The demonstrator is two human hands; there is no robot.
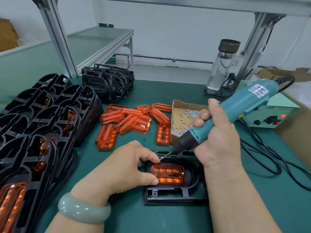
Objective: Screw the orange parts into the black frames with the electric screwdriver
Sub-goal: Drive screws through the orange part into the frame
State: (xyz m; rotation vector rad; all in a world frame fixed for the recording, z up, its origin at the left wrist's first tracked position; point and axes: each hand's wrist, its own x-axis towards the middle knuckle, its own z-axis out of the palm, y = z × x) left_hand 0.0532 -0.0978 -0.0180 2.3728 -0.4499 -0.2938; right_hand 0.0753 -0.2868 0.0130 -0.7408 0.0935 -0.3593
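Right hand wrapped round electric screwdriver. Bit angles down toward left fingers, screw hanging on tip, not yet in hole. Left hand pinches end of orange part, thumb on its edge. Part sits in black frame, between both hands.

My worry: tool is tilted, so screw may enter crooked, strip plastic or drop off bit. Forefinger is just beside tip, and a slip would catch it. I think one screw is already in at end nearer right hand, so overtightening could crack part.
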